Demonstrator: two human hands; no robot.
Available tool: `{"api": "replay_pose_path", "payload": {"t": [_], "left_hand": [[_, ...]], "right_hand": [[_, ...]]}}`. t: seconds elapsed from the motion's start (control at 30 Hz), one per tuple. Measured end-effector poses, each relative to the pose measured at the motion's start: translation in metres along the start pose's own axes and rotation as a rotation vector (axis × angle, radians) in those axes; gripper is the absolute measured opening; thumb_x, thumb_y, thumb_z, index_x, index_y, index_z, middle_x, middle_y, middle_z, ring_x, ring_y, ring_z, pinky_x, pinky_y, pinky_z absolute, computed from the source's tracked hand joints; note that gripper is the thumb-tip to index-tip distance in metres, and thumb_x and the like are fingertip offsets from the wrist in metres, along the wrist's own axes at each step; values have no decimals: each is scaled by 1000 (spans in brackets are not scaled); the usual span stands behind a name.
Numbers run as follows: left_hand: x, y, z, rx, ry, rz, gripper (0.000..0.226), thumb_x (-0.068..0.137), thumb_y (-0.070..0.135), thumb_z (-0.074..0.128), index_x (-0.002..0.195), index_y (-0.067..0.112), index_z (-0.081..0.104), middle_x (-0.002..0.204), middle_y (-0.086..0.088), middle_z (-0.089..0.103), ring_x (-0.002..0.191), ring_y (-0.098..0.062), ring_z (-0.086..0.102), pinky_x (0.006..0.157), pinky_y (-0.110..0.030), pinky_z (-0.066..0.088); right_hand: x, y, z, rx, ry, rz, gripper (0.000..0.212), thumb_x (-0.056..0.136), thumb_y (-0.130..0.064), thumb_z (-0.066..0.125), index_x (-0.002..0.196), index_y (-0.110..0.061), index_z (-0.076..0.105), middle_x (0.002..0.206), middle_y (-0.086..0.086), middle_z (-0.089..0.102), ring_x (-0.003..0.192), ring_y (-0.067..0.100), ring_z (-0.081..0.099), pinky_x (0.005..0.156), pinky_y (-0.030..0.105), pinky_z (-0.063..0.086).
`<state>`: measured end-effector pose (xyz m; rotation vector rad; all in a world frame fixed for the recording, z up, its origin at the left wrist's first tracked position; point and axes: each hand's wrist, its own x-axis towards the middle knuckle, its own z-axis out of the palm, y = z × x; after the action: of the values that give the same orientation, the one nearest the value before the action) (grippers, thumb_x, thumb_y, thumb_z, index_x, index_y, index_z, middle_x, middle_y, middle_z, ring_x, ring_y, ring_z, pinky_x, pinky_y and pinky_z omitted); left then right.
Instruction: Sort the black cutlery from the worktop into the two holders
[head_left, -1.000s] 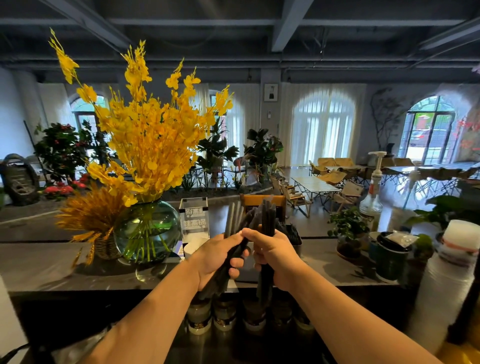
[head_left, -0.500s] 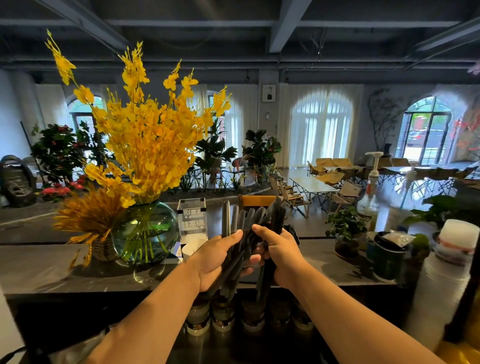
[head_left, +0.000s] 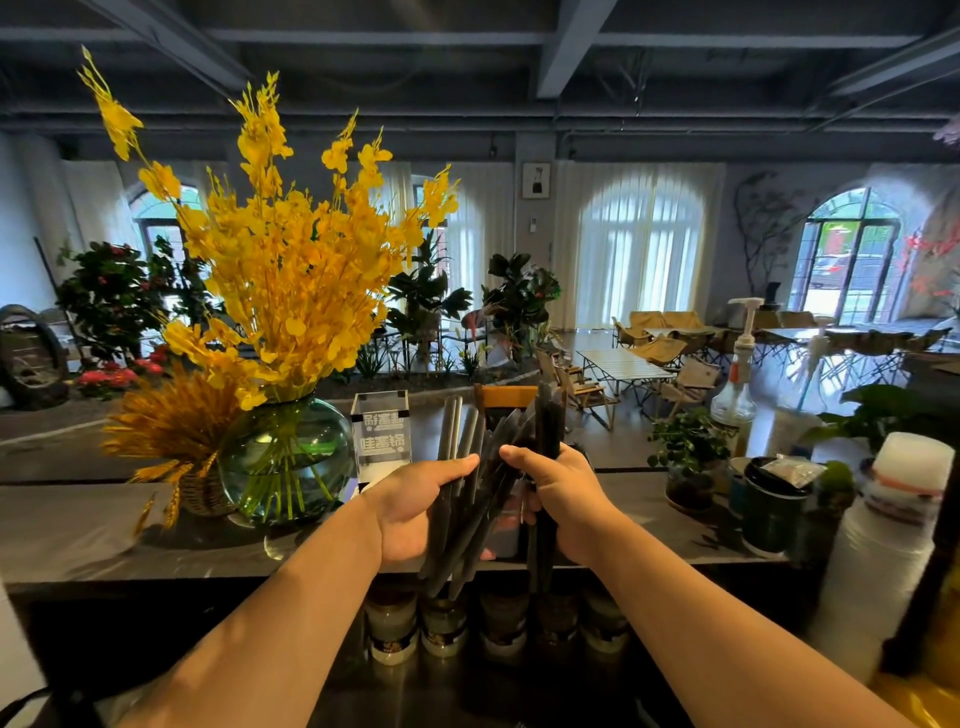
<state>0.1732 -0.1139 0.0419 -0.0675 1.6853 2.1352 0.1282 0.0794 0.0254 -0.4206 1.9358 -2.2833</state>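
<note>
- The left hand (head_left: 415, 512) curls its fingers round a fanned bundle of black cutlery (head_left: 465, 467), held up over the near edge of the counter (head_left: 104, 535).
- The right hand (head_left: 563, 506) grips a second bundle (head_left: 548, 421), upright, just beside the first.
- A glass vase (head_left: 285, 457) stands toward the counter's left end, with a clear sign (head_left: 382, 436) just beside it.
- Jars (head_left: 441, 623) sit below the near edge.

Left hand (head_left: 410, 512) and right hand (head_left: 558, 499) are side by side over the counter (head_left: 78, 530) edge. Left bundle (head_left: 467, 499) of cutlery in left hand, right bundle (head_left: 548, 426) in right. Vase (head_left: 285, 457) on counter left of left hand, sign stand (head_left: 381, 436) just behind it. Potted plant (head_left: 685, 457) and pump bottle (head_left: 735, 395) right of right hand, cup stack (head_left: 883, 545) further right. Jars (head_left: 447, 623) in a row below both hands.
</note>
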Motion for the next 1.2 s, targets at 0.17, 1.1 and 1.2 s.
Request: {"api": "replay_pose_path", "payload": {"t": [0.17,1.1,1.2], "left_hand": [[7,-2,11,14,66,-22,38,107,43,51,122,10,65,89,-9,68,69,-19,65,65,-37,52],[166,44,-21,112,784,589,62,71,82,70,89,22,72,86,-11,76,82,-29,73,76,-44,62],[190,44,-27,85,722,641,47,86,59,73,99,14,77,78,-3,76,76,-21,71,65,-31,55]], "right_hand": [[0,7,7,-30,5,-26,24,97,-23,75,106,-2,68,68,2,64,47,14,48,46,28,37],[168,7,34,141,338,-231,19,101,-28,70,85,-19,66,60,-10,62,56,8,59,54,24,49],[186,32,30,47,280,-196,15,99,-17,70,84,-17,70,68,-2,68,67,16,65,60,30,54]]}}
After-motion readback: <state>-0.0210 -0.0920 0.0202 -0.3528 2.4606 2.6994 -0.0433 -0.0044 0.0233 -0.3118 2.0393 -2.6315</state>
